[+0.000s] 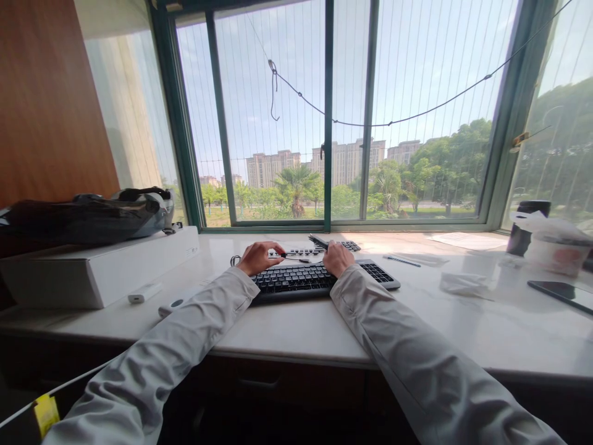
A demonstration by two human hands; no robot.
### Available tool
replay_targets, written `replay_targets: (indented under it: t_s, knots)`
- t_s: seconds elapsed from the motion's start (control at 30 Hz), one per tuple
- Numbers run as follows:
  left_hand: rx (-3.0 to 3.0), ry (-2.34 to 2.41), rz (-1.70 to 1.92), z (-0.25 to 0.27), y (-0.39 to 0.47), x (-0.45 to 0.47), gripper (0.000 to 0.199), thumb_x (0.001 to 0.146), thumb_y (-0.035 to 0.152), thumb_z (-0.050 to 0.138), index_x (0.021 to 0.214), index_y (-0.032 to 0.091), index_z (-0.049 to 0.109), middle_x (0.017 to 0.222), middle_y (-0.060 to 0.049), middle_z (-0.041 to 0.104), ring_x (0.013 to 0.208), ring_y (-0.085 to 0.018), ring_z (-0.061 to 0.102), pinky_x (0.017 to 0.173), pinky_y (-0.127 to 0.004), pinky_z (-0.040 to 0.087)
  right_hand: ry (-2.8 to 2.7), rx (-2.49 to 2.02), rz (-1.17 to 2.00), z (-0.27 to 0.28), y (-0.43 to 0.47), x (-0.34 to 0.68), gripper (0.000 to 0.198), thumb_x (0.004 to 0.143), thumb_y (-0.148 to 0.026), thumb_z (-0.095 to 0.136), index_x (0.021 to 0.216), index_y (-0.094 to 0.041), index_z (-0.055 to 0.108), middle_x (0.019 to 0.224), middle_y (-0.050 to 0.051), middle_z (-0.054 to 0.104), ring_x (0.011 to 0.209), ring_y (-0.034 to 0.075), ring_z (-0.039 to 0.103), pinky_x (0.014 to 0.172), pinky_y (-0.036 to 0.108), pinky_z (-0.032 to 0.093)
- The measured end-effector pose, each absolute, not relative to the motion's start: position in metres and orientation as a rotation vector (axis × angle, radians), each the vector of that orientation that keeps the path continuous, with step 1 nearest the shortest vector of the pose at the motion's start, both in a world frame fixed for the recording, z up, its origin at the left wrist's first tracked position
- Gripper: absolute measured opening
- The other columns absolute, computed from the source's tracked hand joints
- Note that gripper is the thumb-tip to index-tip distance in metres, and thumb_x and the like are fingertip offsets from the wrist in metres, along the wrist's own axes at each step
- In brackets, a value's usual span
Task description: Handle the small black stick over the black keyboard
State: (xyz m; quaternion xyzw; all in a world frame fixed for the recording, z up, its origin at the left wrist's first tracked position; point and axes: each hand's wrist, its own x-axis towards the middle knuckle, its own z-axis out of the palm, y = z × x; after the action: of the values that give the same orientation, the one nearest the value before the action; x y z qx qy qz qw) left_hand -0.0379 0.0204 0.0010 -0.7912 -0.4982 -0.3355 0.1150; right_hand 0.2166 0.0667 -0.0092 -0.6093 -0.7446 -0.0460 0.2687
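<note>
A black keyboard [296,283] lies on the white countertop in front of me, with dark keys across it. My left hand [257,258] hovers over its far left part, thumb and forefinger pinched on a small black piece [283,254], possibly a keycap. My right hand [339,258] rests over the keyboard's right half, fingers closed round a slim dark tool [317,241] that points up and left. Behind the keyboard, several loose keycaps [303,252] lie in a row, partly hidden by my hands. A thin dark cord-like thing [296,259] lies between the hands.
At left, a white box [92,272] carries a dark bag [88,213]; a small white device [144,293] and a white mouse [176,305] sit nearer. At right are a blue pen [402,261], clear plastic [463,284], a phone [563,294] and a tub [558,252].
</note>
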Motion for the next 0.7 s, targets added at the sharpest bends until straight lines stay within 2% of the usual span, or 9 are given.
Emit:
replay_targets:
  t_s: [0.17, 0.4, 0.6, 0.7]
  knots:
    - [-2.250, -1.528, -0.957, 0.000, 0.021, -0.040, 0.025, 0.077, 0.042, 0.065, 0.094, 0.026, 0.072, 0.096, 0.000, 0.073, 0.075, -0.017, 0.062, 0.065, -0.025, 0.040, -2.017, -1.623, -0.140, -0.003, 0.060, 0.216, 0.038, 0.096, -0.043, 0.030, 0.118, -0.022, 0.053, 0.096, 0.012, 0.067, 0.087, 0.026, 0.065, 0.074, 0.038, 0.045]
    - [-2.209, -1.624, -0.919, 0.000, 0.024, -0.047, 0.028, 0.078, 0.048, 0.062, 0.096, 0.027, 0.071, 0.101, 0.001, 0.073, 0.076, -0.018, 0.063, 0.067, -0.026, 0.041, -1.973, -1.657, -0.085, 0.003, 0.062, 0.222, 0.036, 0.093, -0.040, 0.037, 0.109, -0.018, 0.061, 0.098, 0.015, 0.069, 0.088, 0.025, 0.065, 0.074, 0.035, 0.045]
    - [-2.185, -1.653, -0.863, -0.003, 0.027, -0.052, 0.032, 0.080, 0.050, 0.058, 0.101, 0.028, 0.070, 0.098, 0.002, 0.073, 0.062, -0.014, 0.058, 0.064, -0.025, 0.040, -1.809, -1.536, 0.010, 0.005, 0.071, 0.240, 0.040, 0.094, -0.043, 0.033, 0.102, -0.020, 0.064, 0.098, 0.013, 0.070, 0.083, 0.023, 0.066, 0.069, 0.031, 0.045]
    - [-2.178, -1.631, -0.845, -0.003, 0.027, -0.054, 0.034, 0.082, 0.050, 0.055, 0.105, 0.029, 0.069, 0.105, 0.001, 0.072, 0.062, -0.014, 0.058, 0.065, -0.026, 0.042, -1.790, -1.531, -0.029, 0.002, 0.073, 0.245, 0.039, 0.094, -0.046, 0.034, 0.099, -0.021, 0.064, 0.095, 0.011, 0.070, 0.082, 0.023, 0.066, 0.068, 0.031, 0.044]
